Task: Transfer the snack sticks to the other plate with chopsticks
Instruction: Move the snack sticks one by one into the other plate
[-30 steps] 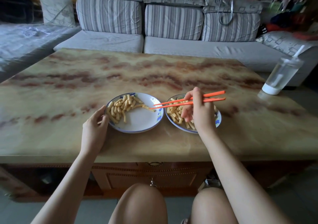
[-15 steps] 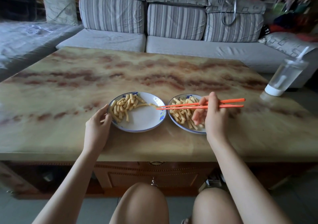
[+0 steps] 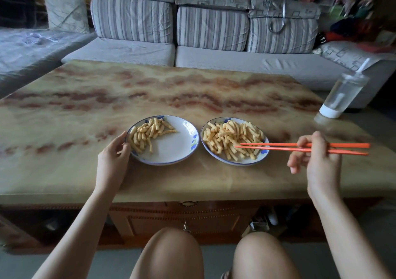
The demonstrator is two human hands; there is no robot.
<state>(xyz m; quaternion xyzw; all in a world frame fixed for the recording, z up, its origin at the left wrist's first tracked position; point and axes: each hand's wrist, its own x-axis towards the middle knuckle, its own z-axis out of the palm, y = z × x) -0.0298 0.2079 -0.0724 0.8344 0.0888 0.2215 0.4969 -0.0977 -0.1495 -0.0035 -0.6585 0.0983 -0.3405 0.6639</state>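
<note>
We hold the orange chopsticks (image 3: 304, 148) in our right hand (image 3: 317, 161), grip closed on them, tips slightly apart and empty over the near side of the right plate (image 3: 263, 157). That plate carries the larger heap of snack sticks (image 3: 231, 138); the left plate (image 3: 177, 148) has a smaller pile (image 3: 147, 134) on its far left part. Our left hand (image 3: 113, 161) touches the left plate's rim, fingers loosely curled, not clamped. We judge the step to be reaching for another stick; next we must lower the tips and pinch one. No writing is readable on the surface (image 3: 64, 118).
</note>
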